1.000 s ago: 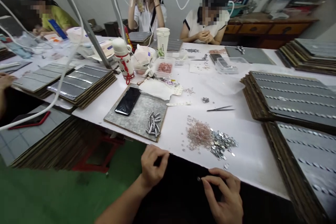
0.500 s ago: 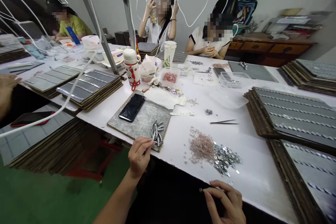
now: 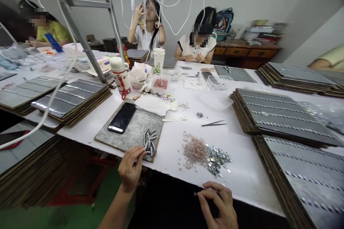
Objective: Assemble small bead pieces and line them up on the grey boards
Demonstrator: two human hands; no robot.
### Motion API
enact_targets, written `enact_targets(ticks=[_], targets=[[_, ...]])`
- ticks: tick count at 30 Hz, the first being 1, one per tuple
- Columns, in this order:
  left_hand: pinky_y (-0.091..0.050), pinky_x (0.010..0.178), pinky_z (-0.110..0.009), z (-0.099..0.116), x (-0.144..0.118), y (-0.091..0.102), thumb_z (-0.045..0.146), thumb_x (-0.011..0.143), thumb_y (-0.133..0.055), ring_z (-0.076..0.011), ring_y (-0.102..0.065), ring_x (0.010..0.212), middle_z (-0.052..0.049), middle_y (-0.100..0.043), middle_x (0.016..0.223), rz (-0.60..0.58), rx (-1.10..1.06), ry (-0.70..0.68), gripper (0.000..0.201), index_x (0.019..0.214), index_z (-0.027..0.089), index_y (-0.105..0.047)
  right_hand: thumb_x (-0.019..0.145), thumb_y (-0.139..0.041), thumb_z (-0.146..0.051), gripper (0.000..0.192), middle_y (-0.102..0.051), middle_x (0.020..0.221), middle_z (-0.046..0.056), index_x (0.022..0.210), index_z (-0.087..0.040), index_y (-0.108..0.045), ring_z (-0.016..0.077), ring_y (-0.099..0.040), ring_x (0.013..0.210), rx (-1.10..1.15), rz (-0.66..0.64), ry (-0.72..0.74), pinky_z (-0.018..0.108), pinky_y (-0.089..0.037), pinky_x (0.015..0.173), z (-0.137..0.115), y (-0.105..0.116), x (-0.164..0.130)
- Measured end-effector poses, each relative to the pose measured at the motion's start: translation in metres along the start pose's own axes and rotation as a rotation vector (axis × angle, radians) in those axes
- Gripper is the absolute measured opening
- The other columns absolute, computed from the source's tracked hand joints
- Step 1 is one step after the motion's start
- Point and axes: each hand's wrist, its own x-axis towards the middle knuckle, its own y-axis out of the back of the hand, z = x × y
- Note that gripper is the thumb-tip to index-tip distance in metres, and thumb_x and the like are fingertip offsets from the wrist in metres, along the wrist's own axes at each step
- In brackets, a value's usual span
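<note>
My left hand (image 3: 131, 168) is closed in a pinch at the near edge of a grey board (image 3: 134, 139). Its fingertips meet the pile of small silvery rolls (image 3: 149, 141) there; what they hold, if anything, is hidden. Below the table edge, my right hand (image 3: 219, 204) pinches a tiny shiny disc (image 3: 195, 194) at the tips of thumb and index finger. Just beyond that hand lie a heap of silvery metal discs (image 3: 218, 161) and, touching it, a heap of pinkish clear rings (image 3: 195, 149). A black phone (image 3: 122, 118) rests on the board.
Stacked boards with rows of metal pieces stand at right (image 3: 279, 114) and left (image 3: 70, 96). Black tweezers (image 3: 215, 123), a white flask (image 3: 120, 75), a cup (image 3: 159, 61) and a tub of pink pieces (image 3: 160, 83) are on the table. Co-workers sit opposite; white cables hang overhead.
The view has swung right, so everything sits further left and a pale yellow sleeve appears at the right edge. Both my hands keep nearly the same pose.
</note>
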Motion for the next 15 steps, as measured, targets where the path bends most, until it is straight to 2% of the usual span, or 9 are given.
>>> enact_targets(ticks=[6, 10, 15], targets=[[-0.057, 0.082, -0.035, 0.001, 0.0, -0.004, -0.002, 0.076, -0.069, -0.0192, -0.072, 0.08, -0.007, -0.075, 0.085, 0.055, -0.033, -0.064, 0.021, 0.087, 0.015, -0.064, 0.084, -0.06, -0.022, 0.006, -0.057, 0.094, 0.005, 0.079, -0.024, -0.062, 0.0216, -0.053, 0.092, 0.043, 0.011, -0.049, 0.035, -0.045, 0.077, -0.007, 0.0, -0.001], [-0.058, 0.08, -0.037, -0.002, -0.005, -0.003, -0.004, 0.077, -0.067, -0.0204, -0.072, 0.081, -0.008, -0.075, 0.086, 0.066, -0.081, -0.045, 0.021, 0.088, 0.014, -0.064, 0.084, -0.059, -0.02, 0.007, -0.056, 0.094, 0.005, 0.08, -0.024, -0.061, 0.0211, -0.052, 0.092, 0.048, 0.019, -0.049, 0.036, -0.044, 0.078, -0.007, 0.001, -0.002], [-0.057, 0.071, -0.032, 0.005, -0.016, 0.003, 0.0, 0.072, -0.073, -0.0184, -0.069, 0.072, -0.003, -0.072, 0.075, 0.153, -0.084, 0.039, 0.022, 0.087, 0.016, -0.069, 0.084, -0.058, -0.017, 0.008, -0.056, 0.093, 0.004, 0.08, -0.024, -0.06, 0.0202, -0.051, 0.092, 0.064, 0.009, -0.071, 0.036, -0.043, 0.079, -0.012, 0.003, -0.002]])
